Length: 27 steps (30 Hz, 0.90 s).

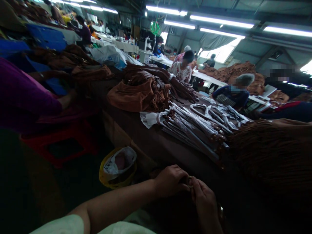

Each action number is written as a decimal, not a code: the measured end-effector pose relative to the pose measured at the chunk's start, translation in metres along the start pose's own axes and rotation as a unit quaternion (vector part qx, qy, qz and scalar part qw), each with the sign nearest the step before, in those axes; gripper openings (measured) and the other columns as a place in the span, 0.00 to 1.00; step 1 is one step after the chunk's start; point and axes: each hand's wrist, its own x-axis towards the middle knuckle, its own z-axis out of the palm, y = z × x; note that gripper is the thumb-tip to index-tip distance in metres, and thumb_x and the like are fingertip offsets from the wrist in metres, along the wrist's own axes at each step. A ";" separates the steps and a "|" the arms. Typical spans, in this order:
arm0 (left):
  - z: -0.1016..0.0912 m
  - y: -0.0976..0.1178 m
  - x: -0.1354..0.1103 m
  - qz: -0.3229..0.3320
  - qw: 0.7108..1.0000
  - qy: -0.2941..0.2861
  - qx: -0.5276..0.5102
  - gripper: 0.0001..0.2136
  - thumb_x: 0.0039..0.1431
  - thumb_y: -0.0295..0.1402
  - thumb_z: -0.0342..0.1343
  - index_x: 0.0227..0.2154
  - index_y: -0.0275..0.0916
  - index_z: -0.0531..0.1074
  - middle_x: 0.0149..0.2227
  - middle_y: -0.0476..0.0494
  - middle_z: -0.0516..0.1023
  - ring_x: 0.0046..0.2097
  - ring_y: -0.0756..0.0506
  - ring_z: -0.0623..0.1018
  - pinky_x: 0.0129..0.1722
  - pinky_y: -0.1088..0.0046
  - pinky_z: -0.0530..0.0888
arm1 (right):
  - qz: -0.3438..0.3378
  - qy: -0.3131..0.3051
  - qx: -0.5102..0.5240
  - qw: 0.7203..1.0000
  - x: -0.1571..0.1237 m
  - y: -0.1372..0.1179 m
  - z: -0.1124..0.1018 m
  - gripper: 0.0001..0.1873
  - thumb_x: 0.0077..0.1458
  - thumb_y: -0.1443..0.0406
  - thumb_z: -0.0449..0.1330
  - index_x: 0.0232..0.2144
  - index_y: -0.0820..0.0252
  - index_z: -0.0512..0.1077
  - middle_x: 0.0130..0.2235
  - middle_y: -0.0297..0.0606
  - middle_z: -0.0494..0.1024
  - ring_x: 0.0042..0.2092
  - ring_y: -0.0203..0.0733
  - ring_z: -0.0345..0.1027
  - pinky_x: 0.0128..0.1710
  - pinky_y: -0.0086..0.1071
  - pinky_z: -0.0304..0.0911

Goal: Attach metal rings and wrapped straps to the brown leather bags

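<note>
At the near edge of the dark table, my left hand (169, 180) and my right hand (203, 196) meet with their fingertips pinched together. Between them shows a small gold-coloured ring (189, 182), gripped from both sides. Whatever dark material it may be attached to is lost in shadow below my hands. Beyond them lies a bundle of straps (187, 126) in white and clear wrapping, with metal fittings at the ends. Behind that sits a brown suede bag (134, 94) with fringe.
To the right rises a heap of dark brown fringed pieces (273, 146). Left of the table stand a yellow-rimmed bin (104, 172) with a white liner and a red stool (58, 143). A person in a purple sleeve (29, 94) sits close on the left. Several others work at tables behind.
</note>
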 end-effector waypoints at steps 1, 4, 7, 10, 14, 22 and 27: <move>-0.001 0.001 0.001 0.009 1.000 -0.011 0.010 0.21 0.57 0.49 0.55 0.42 0.34 0.70 0.41 0.41 0.77 0.42 0.44 0.75 0.46 0.69 0.68 | -0.014 0.005 -0.023 1.000 -0.001 -0.001 0.000 0.25 0.50 0.44 0.53 0.21 0.59 0.68 0.18 0.29 0.61 0.21 0.34 0.54 0.20 0.28 0.49; -0.004 0.001 0.003 0.041 0.997 -0.035 0.047 0.20 0.58 0.49 0.53 0.40 0.34 0.70 0.40 0.41 0.77 0.40 0.45 0.75 0.45 0.69 0.68 | -0.026 -0.030 -0.042 0.998 0.002 -0.004 -0.004 0.26 0.50 0.44 0.53 0.19 0.59 0.67 0.17 0.29 0.61 0.20 0.34 0.54 0.20 0.29 0.49; -0.003 -0.003 0.005 0.054 0.995 -0.028 0.080 0.21 0.60 0.51 0.49 0.39 0.35 0.69 0.37 0.42 0.76 0.38 0.46 0.74 0.43 0.69 0.67 | 0.019 -0.051 0.007 0.998 0.007 -0.004 -0.006 0.27 0.47 0.42 0.54 0.21 0.60 0.69 0.15 0.27 0.60 0.18 0.32 0.53 0.18 0.28 0.48; -0.001 -0.008 0.006 0.083 0.992 -0.014 0.096 0.20 0.61 0.51 0.48 0.38 0.36 0.69 0.36 0.43 0.75 0.36 0.47 0.73 0.41 0.69 0.67 | 0.058 -0.058 0.049 0.995 0.007 -0.002 -0.005 0.27 0.43 0.41 0.58 0.23 0.60 0.69 0.16 0.26 0.61 0.17 0.31 0.52 0.16 0.26 0.47; 0.002 -0.013 0.005 0.120 0.989 0.003 0.088 0.18 0.62 0.48 0.48 0.38 0.36 0.69 0.36 0.44 0.75 0.36 0.47 0.72 0.40 0.70 0.67 | 0.083 -0.050 0.076 0.992 0.006 -0.003 -0.003 0.27 0.40 0.41 0.61 0.22 0.58 0.65 0.16 0.25 0.62 0.16 0.30 0.53 0.15 0.25 0.47; 0.010 -0.021 0.000 0.118 0.990 0.029 0.067 0.18 0.61 0.48 0.51 0.39 0.35 0.68 0.38 0.42 0.76 0.39 0.47 0.74 0.41 0.70 0.69 | 0.069 -0.082 -0.017 0.994 0.002 -0.011 -0.005 0.28 0.45 0.38 0.54 0.24 0.56 0.66 0.17 0.28 0.65 0.17 0.34 0.59 0.16 0.28 0.53; 0.012 -0.022 0.001 0.121 0.990 0.027 0.065 0.20 0.60 0.50 0.51 0.41 0.35 0.68 0.38 0.41 0.77 0.39 0.47 0.76 0.41 0.69 0.69 | -0.104 -0.065 -0.272 0.954 0.017 -0.062 -0.039 0.23 0.51 0.42 0.52 0.33 0.51 0.72 0.25 0.34 0.76 0.26 0.42 0.70 0.26 0.32 0.60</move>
